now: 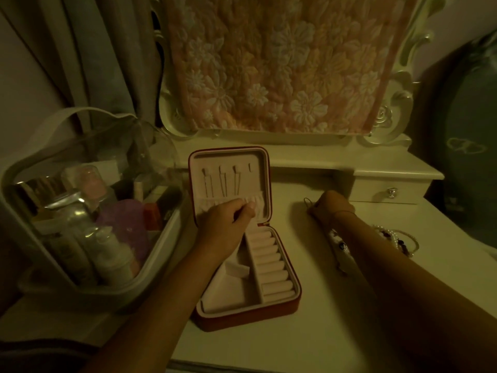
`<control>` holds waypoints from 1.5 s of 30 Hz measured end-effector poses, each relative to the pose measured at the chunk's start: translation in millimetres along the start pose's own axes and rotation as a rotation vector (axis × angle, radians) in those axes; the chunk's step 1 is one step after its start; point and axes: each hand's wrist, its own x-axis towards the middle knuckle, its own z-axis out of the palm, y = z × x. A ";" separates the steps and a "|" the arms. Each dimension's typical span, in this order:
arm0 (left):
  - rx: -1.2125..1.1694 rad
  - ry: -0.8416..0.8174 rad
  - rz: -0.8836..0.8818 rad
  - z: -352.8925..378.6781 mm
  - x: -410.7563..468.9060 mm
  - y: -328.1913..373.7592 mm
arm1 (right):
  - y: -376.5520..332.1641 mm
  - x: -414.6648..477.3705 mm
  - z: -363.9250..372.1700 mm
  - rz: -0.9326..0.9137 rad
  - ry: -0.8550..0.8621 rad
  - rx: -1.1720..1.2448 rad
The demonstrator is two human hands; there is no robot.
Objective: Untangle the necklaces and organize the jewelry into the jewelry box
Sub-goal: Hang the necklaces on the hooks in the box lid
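The left hand [228, 219] is curled over the open jewelry box [269, 316], with thumb and fingertip meeting at the frilly pocket [258, 204] in the lid, but I can't tell if they hold anything. The right hand [333, 205] is bent down on the table [322, 305] beside the box, touching a dark cord [308, 203], its grip hidden too. The pile of necklaces [398, 238] lies by that forearm near the table's right edge, a clear case [24, 211] crowds the box's left side, and there is bare table in front.
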 end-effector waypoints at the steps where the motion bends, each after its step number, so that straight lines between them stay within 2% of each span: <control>1: -0.004 -0.008 -0.002 0.4 -0.3 0.4 | -2.9 -2.2 -1.6 -0.008 0.005 -0.034; 5: -0.014 -0.029 0.004 1.0 -1.4 0.4 | -9.2 -4.1 -2.2 -0.048 -0.037 -0.107; 8: -0.027 -0.030 0.019 1.4 -1.3 -0.4 | -7.3 -4.6 -0.8 -0.063 -0.088 -0.053; 11: -0.057 -0.026 0.017 0.7 -0.2 0.5 | -7.5 -14.4 -9.0 -0.111 -0.139 0.138; 14: -0.166 -0.032 -0.052 0.1 1.0 3.0 | -11.3 -36.6 -32.4 -0.215 -0.141 0.539; 17: -0.314 -0.062 -0.094 -0.1 2.8 14.1 | -17.2 -60.9 -57.7 -0.314 -0.334 0.888; 21: -0.538 -0.218 -0.124 0.4 3.0 43.5 | -32.0 -76.6 -70.3 -0.440 -0.500 1.016; 24: -0.653 -0.334 -0.130 0.9 2.7 59.3 | -43.9 -83.8 -71.8 -0.547 -0.544 1.003; 29: -0.781 -0.280 -0.224 -6.1 5.3 56.7 | -57.1 -83.8 -72.6 -0.570 -0.392 1.014; 31: -0.687 -0.187 -0.225 -7.5 8.0 51.5 | -61.0 -81.8 -69.6 -0.543 -0.333 0.984; 36: -0.566 0.169 -0.273 -11.6 25.6 46.7 | -73.6 -76.8 -53.5 -0.471 -0.086 0.695; 39: -0.415 0.324 -0.269 -6.2 41.7 35.1 | -83.4 -67.5 -41.6 -0.413 0.089 0.706; 45: -0.247 0.510 -0.251 8.6 56.3 34.1 | -104.6 -55.0 -20.1 -0.288 0.387 0.695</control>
